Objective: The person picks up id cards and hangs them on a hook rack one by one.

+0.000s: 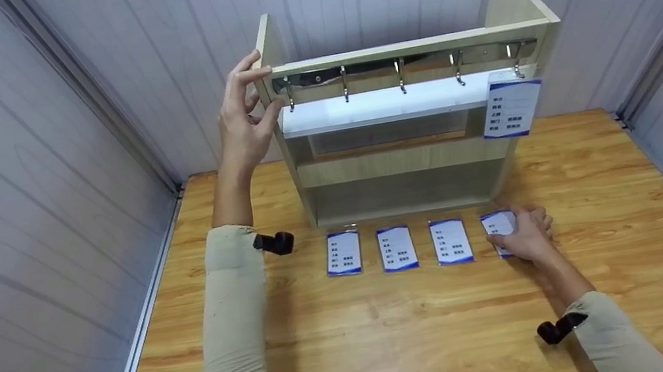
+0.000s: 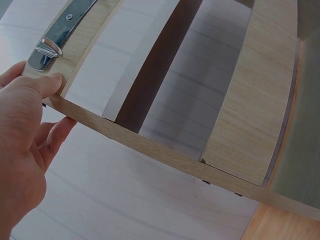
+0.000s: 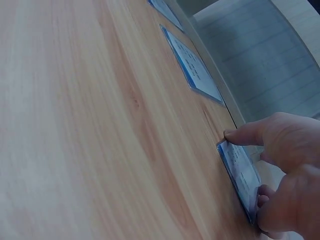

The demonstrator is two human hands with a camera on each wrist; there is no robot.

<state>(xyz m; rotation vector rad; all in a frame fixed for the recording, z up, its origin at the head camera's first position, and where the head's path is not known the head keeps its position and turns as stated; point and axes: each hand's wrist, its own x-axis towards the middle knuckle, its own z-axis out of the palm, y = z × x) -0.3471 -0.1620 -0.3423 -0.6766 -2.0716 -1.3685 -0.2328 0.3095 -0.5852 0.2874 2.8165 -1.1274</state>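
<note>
The right hand [image 1: 529,234] pinches the rightmost badge card [image 1: 499,227] by its edges, at 3 o'clock of 3 flat cards, while the left hand [image 1: 243,123] grips the rack's [image 1: 407,160] left upright; lifting it level probably suits the hooks [image 1: 401,76] at 12 o'clock.

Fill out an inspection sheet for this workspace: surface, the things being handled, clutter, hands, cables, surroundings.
Surface: wooden table.
Job's things: wooden rack upright with a hook rail; one hanging card on the rightmost hook; three flat cards in a row, a fourth card under the right hand.
Clutter: nothing seen.
Hands: left hand grips the rack's upper left corner; right hand pinches the fourth card.
Cables: nothing seen.
Surroundings: pale panelled walls on three sides.
</note>
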